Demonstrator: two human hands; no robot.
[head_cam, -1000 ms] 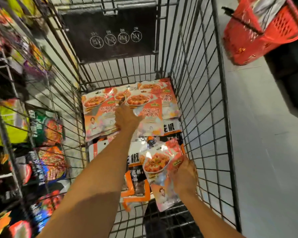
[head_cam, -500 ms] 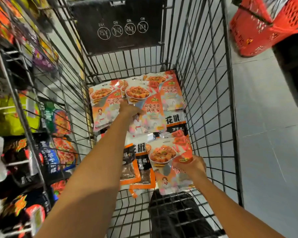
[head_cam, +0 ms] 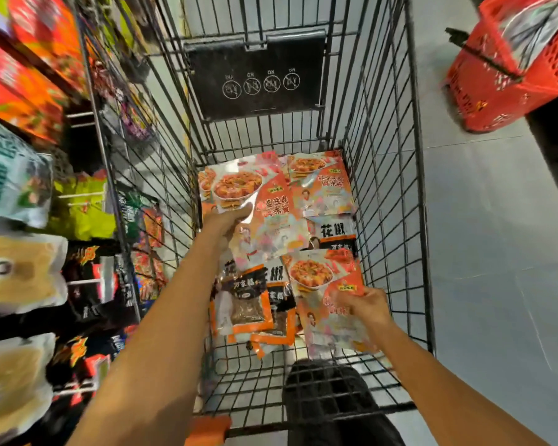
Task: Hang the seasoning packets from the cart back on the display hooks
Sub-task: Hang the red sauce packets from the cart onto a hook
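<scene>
Both my arms reach down into the dark wire shopping cart (head_cam: 413, 220). My left hand (head_cam: 226, 220) is at the cart's left wall, about halfway along it, fingers curled on the edge of a glossy orange-and-white seasoning packet printed with a bowl of red stew (head_cam: 258, 201). That packet is tilted, with its picture end towards the far end of the cart, and it overlaps the packets below it.

My right hand (head_cam: 364, 305) is near the cart's right wall, closer to me, and pinches the right side of a second orange-and-white stew packet (head_cam: 316, 278) between curled fingers and thumb. I cannot tell whether this one is lifted or resting on the cart floor.

A third packet of the same print (head_cam: 319, 185) lies flat in the cart's far right corner. Black-and-orange packets with large white characters (head_cam: 252, 304) lie in a loose heap on the cart floor between my two forearms; another shows by the right wall.

A black plastic flap with four round white symbols (head_cam: 258, 75) hangs on the cart's far end. The orange handle grip (head_cam: 207, 429) is at the near end.

Left of the cart stands the display rack of hanging packets (head_cam: 87, 284), blurred. To the right of the cart, beyond its far corner, a red plastic basket (head_cam: 496, 91) sits on the grey floor (head_cam: 496, 284).
</scene>
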